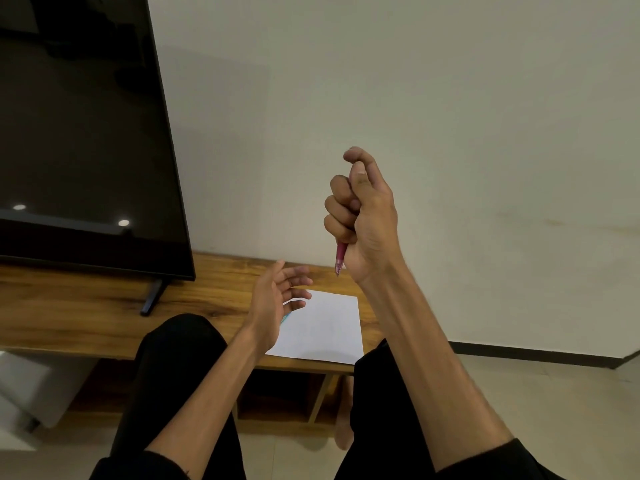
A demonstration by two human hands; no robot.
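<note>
My right hand (363, 216) is raised in front of the wall, fingers curled round a red pen (340, 258) whose tip points down below the fist. My left hand (277, 299) hovers lower, over the left edge of a white sheet of paper (329, 327), with its fingers loosely spread and holding nothing. The paper lies flat on a low wooden table (86, 306). A bit of blue-green shows under the left hand at the sheet's edge; what it is I cannot tell.
A large dark TV screen (79, 133) stands on the table at the left, one black foot (152, 296) near the paper. My knees in black trousers (180, 358) are against the table's front edge. A pale wall is behind, tiled floor below, a grey object (31, 386) at lower left.
</note>
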